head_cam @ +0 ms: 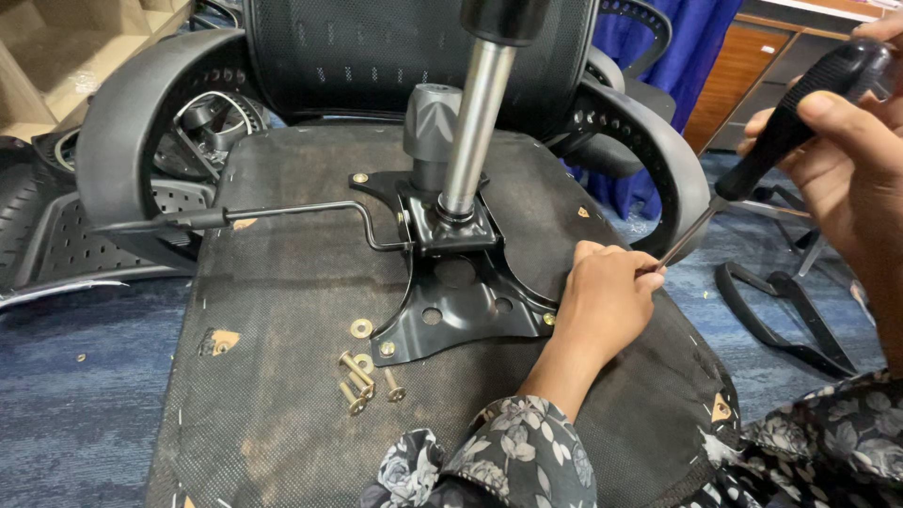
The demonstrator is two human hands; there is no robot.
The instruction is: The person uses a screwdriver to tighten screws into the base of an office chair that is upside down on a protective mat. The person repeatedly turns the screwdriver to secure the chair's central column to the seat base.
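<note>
Our right hand [847,141] grips the screwdriver [752,160] handle at 2 o'clock. Our left hand [602,296], fingers curled, pinches its tip beside the metal plate [451,301]. Loose bolts [362,381] lie at 7 o'clock.

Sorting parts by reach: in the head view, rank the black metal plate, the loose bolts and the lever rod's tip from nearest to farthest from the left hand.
From the left hand:
1. Black metal plate, just beside it, toward the middle.
2. Loose bolts, lower, on the fabric.
3. Lever rod's tip, far across by the armrest.
</note>
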